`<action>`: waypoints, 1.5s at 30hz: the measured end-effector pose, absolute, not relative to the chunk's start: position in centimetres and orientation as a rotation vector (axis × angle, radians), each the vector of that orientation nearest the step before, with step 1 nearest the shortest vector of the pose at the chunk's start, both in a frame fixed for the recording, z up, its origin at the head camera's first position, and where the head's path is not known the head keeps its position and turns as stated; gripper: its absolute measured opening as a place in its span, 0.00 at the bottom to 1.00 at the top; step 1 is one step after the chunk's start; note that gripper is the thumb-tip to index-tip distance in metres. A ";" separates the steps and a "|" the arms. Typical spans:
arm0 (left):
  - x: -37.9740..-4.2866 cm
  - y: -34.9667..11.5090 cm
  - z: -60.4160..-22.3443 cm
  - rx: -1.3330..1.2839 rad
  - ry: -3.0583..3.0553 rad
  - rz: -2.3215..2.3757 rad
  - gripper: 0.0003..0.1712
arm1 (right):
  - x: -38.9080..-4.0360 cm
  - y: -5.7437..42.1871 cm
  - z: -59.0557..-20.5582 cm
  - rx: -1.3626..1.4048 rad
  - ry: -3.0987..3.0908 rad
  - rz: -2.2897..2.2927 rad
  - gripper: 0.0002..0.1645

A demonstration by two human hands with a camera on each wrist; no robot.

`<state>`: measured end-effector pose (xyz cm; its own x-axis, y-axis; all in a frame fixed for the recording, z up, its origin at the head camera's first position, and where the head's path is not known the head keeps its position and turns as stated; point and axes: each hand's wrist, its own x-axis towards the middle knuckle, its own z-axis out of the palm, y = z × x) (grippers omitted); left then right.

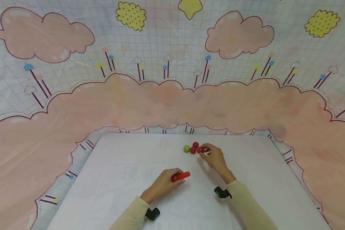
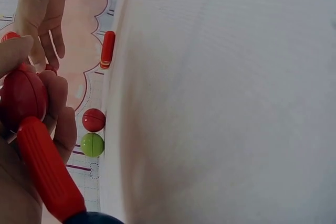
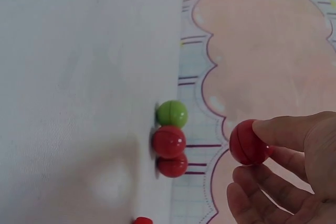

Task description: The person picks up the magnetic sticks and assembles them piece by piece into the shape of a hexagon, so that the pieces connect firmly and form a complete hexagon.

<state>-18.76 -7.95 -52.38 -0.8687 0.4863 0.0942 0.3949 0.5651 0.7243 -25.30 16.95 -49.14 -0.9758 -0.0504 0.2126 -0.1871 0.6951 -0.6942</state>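
My left hand (image 1: 165, 180) is curled round a red ball (image 2: 23, 100) and a red ridged stick (image 1: 184, 175). One end of the stick meets the ball; I cannot tell whether they are joined. Towards the back of the table, thumb and fingers of my right hand (image 1: 215, 157) pinch another red ball (image 3: 247, 142), which shows a thin seam. Just left of that hand, a green ball (image 1: 186, 148) and two red balls, one in front (image 1: 193, 150) and one behind (image 1: 195, 144), lie close together on the white table.
The white tabletop (image 1: 126, 159) ends at a back edge. A patterned cloth (image 1: 172, 102) with clouds lies beyond it. In the left wrist view, a small red elongated piece (image 2: 107, 49) lies near the edge. Black devices (image 1: 153, 214) sit at both wrists.
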 end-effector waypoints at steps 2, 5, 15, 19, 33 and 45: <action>-18.8 -7.9 -52.3 0.750 2.676 1.196 0.17 | -24.8 16.8 -48.9 0.195 -2.721 1.156 0.20; -18.9 -7.9 -52.3 0.756 2.685 1.193 0.17 | -24.0 16.6 -48.5 0.190 -2.718 1.184 0.20; -19.3 -7.7 -52.5 0.782 2.740 1.193 0.17 | -21.5 16.0 -47.6 0.266 -2.693 1.245 0.21; -19.4 -7.7 -52.7 0.770 2.750 1.193 0.16 | -20.5 15.8 -47.5 0.282 -2.687 1.268 0.21; -19.5 -7.7 -52.8 0.786 2.768 1.193 0.16 | -17.9 15.2 -47.8 0.348 -2.699 1.318 0.20; -19.4 -7.7 -52.9 0.797 2.743 1.207 0.15 | -17.2 15.0 -48.4 0.403 -2.732 1.334 0.19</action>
